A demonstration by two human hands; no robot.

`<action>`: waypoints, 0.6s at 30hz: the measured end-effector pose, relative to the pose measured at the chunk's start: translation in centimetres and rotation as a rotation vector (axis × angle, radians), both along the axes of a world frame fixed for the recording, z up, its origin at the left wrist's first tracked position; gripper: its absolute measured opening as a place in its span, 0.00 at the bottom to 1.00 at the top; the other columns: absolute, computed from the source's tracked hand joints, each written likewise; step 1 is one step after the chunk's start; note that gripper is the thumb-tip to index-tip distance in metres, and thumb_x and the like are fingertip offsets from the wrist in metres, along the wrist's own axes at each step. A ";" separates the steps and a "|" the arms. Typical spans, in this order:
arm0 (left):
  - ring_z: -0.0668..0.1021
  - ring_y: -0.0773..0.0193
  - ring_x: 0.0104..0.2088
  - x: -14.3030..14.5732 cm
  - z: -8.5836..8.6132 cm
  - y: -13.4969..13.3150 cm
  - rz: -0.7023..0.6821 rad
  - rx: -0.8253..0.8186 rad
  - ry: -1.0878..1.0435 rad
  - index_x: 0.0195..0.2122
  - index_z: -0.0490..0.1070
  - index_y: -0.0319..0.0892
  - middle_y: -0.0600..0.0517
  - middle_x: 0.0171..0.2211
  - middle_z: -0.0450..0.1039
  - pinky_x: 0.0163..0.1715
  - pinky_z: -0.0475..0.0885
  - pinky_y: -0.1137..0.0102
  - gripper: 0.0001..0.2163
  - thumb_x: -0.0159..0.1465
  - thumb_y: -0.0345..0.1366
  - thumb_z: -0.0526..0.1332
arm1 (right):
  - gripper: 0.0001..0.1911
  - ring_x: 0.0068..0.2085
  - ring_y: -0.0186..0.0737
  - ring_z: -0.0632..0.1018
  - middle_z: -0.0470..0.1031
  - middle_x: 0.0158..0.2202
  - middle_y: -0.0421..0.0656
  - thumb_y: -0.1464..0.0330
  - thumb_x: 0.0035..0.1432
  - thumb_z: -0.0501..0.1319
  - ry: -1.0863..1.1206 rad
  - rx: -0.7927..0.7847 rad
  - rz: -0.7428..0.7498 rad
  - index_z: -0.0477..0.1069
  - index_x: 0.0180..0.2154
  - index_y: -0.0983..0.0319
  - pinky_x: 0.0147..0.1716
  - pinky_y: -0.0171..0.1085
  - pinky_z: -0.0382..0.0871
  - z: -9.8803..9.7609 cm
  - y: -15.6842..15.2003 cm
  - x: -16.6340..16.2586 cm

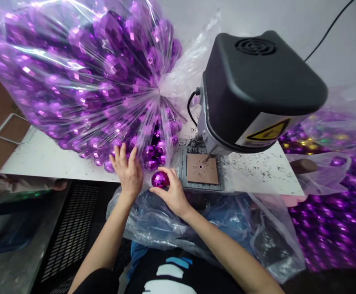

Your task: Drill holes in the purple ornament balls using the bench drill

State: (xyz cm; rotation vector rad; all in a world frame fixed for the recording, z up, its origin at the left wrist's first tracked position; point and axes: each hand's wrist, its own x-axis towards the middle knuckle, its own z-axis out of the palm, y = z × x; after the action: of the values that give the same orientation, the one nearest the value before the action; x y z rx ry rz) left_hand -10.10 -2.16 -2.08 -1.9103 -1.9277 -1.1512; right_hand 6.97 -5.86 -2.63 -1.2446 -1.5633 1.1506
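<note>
Between thumb and fingers my right hand grips a shiny purple faceted ball at the table's front edge. My left hand lies with fingers spread against the lower side of a big clear plastic bag full of the same kind of purple balls. The bag's neck is bunched together, and several balls show below it, close to my fingers. To the right of my right hand a brown square board with a small hole rests on the drill press base.
A black drill press head with a yellow warning label overhangs the white table, which is strewn with dark shavings. Clear plastic sheeting hangs at the front. More purple balls fill the right side. A cardboard box stands left.
</note>
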 end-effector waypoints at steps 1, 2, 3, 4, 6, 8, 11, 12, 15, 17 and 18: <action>0.49 0.47 0.73 0.7 0.1 -0.6 -0.003 0.007 0.007 0.63 0.66 0.45 0.42 0.71 0.54 0.70 0.42 0.41 0.22 0.67 0.31 0.57 | 0.36 0.56 0.37 0.72 0.68 0.54 0.46 0.59 0.50 0.70 0.038 -0.033 -0.006 0.62 0.58 0.57 0.60 0.39 0.69 0.2 -0.3 0.7; 0.49 0.47 0.73 1.5 0.3 -1.3 -0.023 0.028 0.013 0.64 0.64 0.45 0.42 0.71 0.53 0.70 0.43 0.41 0.23 0.66 0.29 0.57 | 0.38 0.56 0.37 0.73 0.69 0.55 0.46 0.58 0.49 0.70 0.073 -0.069 -0.015 0.61 0.59 0.58 0.59 0.39 0.70 0.5 -0.5 1.4; 0.49 0.47 0.73 2.3 0.6 -2.0 -0.068 0.051 0.017 0.65 0.63 0.46 0.42 0.71 0.52 0.70 0.45 0.41 0.25 0.66 0.28 0.57 | 0.38 0.55 0.36 0.74 0.70 0.55 0.47 0.57 0.49 0.69 0.104 -0.107 -0.024 0.60 0.59 0.59 0.58 0.38 0.70 0.8 -0.6 2.2; 0.50 0.47 0.73 3.1 1.0 -2.7 -0.146 0.067 0.016 0.65 0.61 0.47 0.43 0.71 0.52 0.69 0.48 0.42 0.27 0.65 0.26 0.56 | 0.38 0.54 0.36 0.74 0.70 0.54 0.47 0.55 0.49 0.69 0.132 -0.143 -0.030 0.60 0.58 0.60 0.56 0.37 0.71 1.1 -0.7 3.1; 0.55 0.48 0.72 4.8 2.0 -3.9 -0.399 0.021 -0.002 0.67 0.58 0.48 0.43 0.70 0.54 0.68 0.56 0.45 0.30 0.64 0.23 0.54 | 0.35 0.51 0.35 0.76 0.72 0.51 0.47 0.52 0.51 0.67 0.177 -0.209 -0.030 0.62 0.55 0.61 0.53 0.36 0.73 1.8 -0.7 5.0; 0.60 0.50 0.70 6.5 2.7 -4.8 -0.682 -0.160 -0.046 0.70 0.52 0.48 0.42 0.70 0.55 0.66 0.62 0.49 0.33 0.63 0.22 0.53 | 0.32 0.46 0.33 0.77 0.74 0.48 0.46 0.50 0.53 0.65 0.207 -0.261 -0.025 0.63 0.52 0.62 0.49 0.34 0.74 2.5 -0.7 6.6; 0.65 0.52 0.67 8.5 2.8 -5.0 -0.874 -0.384 -0.201 0.70 0.51 0.46 0.39 0.67 0.58 0.64 0.67 0.53 0.32 0.65 0.27 0.57 | 0.30 0.42 0.32 0.77 0.75 0.43 0.45 0.47 0.55 0.62 0.219 -0.322 -0.036 0.64 0.49 0.63 0.42 0.32 0.75 2.9 -0.6 8.3; 0.67 0.53 0.66 9.1 2.5 -4.9 -0.873 -0.403 -0.266 0.69 0.54 0.46 0.39 0.65 0.61 0.63 0.68 0.53 0.30 0.66 0.29 0.59 | 0.30 0.40 0.31 0.77 0.75 0.42 0.44 0.46 0.55 0.61 0.212 -0.342 -0.044 0.65 0.48 0.63 0.38 0.31 0.75 2.9 -0.6 8.8; 0.73 0.53 0.59 10.3 1.3 -3.9 -0.822 -0.430 -0.443 0.63 0.63 0.46 0.41 0.58 0.69 0.60 0.71 0.55 0.26 0.64 0.37 0.66 | 0.33 0.32 0.29 0.75 0.75 0.40 0.44 0.42 0.57 0.55 0.171 -0.395 -0.068 0.67 0.49 0.63 0.25 0.29 0.70 2.8 -0.9 10.0; 0.76 0.53 0.56 10.9 0.5 -2.9 -0.765 -0.500 -0.587 0.60 0.66 0.45 0.43 0.55 0.72 0.57 0.73 0.56 0.25 0.62 0.40 0.68 | 0.35 0.31 0.30 0.75 0.75 0.40 0.45 0.41 0.58 0.53 0.144 -0.407 -0.100 0.67 0.51 0.63 0.22 0.29 0.68 2.7 -1.0 11.2; 0.77 0.54 0.54 11.2 0.3 -2.3 -0.733 -0.541 -0.677 0.60 0.66 0.45 0.43 0.54 0.73 0.55 0.74 0.57 0.25 0.62 0.41 0.68 | 0.36 0.32 0.31 0.75 0.75 0.40 0.46 0.40 0.57 0.52 0.134 -0.404 -0.127 0.67 0.53 0.63 0.22 0.29 0.69 2.7 -1.1 11.8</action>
State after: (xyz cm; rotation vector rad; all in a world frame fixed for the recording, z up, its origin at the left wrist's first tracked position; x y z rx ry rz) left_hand 1.10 -4.49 -1.81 -2.9825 -2.0276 -1.7862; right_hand 18.82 -6.96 0.09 -1.4680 -1.1692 1.4800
